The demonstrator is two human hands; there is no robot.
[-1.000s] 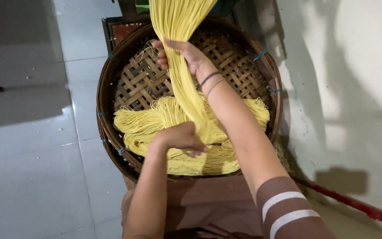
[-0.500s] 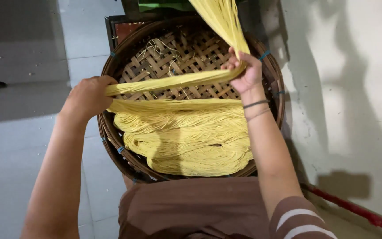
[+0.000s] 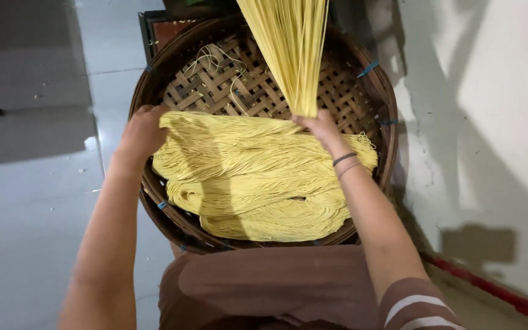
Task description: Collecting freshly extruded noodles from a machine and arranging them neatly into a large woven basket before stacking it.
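Left hand: your left hand is closed on the left end of the top fold of noodles, right at the left rim of the basket.
Right hand: your right hand is pinched on the hanging strands where they come down to meet the pile; the fingers are together on the bundle.
Noodles: the folded pile lies across the near half of the basket, layered side to side, with its right end near the right rim.
Loose bits: a few stray strands lie on the bare weave at the back.
Risk of tearing: I judge that a hard pull with both hands gripping could snap the thin strands between them.
Risk of spilling: the left end sits on the rim, so a fold laid too wide may slide over onto the tiled floor.
Risk of tangling: letting go of the curtain unevenly could knot it into the pile.
Risk of tipping: the basket seems to rest by your lap, so leaning on one edge could tilt it.
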